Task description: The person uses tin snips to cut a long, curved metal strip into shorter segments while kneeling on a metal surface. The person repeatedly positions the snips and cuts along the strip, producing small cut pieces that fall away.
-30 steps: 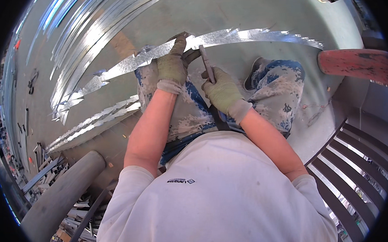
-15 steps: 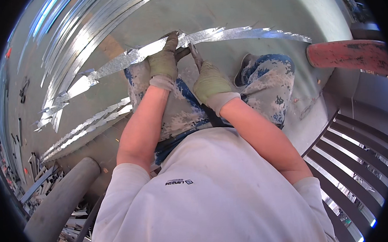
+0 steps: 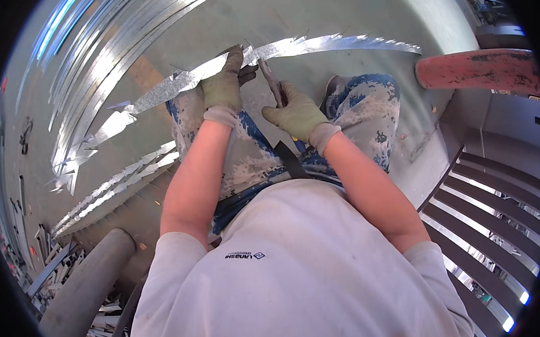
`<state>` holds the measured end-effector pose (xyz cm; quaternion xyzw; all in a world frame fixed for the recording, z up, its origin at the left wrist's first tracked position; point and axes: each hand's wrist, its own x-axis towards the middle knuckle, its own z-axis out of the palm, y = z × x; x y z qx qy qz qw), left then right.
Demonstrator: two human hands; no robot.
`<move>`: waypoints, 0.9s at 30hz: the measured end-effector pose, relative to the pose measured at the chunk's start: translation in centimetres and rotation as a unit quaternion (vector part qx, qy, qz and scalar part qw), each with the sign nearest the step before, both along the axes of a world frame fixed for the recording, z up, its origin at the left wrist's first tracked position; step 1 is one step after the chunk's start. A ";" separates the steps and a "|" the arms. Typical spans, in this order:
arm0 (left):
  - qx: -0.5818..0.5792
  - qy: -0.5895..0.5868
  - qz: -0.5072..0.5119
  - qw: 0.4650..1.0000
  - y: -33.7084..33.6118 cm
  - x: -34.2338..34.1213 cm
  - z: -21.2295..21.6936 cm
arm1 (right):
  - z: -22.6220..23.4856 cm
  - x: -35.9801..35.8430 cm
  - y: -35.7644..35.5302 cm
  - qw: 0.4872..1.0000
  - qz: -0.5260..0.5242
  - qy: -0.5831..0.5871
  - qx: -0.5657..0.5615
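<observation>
A long shiny sheet-metal strip [image 3: 198,76] with jagged tabs along its edge lies in an arc across my knees. My left hand [image 3: 223,85], in a greenish work glove, is closed around the strip near its middle. In my gloved right hand [image 3: 297,109] is a grey plier-like hand tool [image 3: 270,82], its tip touching or just below the strip's near edge, right of my left hand. Whether its jaws are apart cannot be made out. Something small, yellow and blue [image 3: 299,145] shows beneath my right wrist.
Many long metal strips [image 3: 103,64] lie piled at the far left, with two jagged ones [image 3: 118,179] nearer. A red worn pipe [image 3: 478,72] juts in at right, above a dark slatted rack [image 3: 492,218]. A grey pipe [image 3: 90,294] and metal scraps [image 3: 61,268] are at lower left.
My right hand has turned and its fingers have loosened somewhat around the tool. The left hand keeps its hold on the strip. The whole view has shifted slightly.
</observation>
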<state>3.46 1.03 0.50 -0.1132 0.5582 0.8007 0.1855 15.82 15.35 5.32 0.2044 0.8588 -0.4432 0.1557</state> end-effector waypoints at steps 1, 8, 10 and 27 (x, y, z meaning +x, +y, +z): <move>0.009 -0.002 -0.005 1.000 -0.1 -0.3 -0.9 | 0.3 -0.1 0.2 1.000 -0.005 0.003 -0.021; 0.013 -0.008 0.013 1.000 0.0 -0.6 -1.4 | 0.3 -1.3 -1.4 0.990 0.020 -0.066 0.124; 0.001 0.005 0.017 1.000 0.2 -0.4 -1.1 | 0.8 -1.4 -1.8 0.986 0.019 -0.094 0.138; 0.000 -0.002 0.011 1.000 0.0 -0.3 -0.2 | 3.4 -2.5 0.0 0.984 0.064 -0.132 0.100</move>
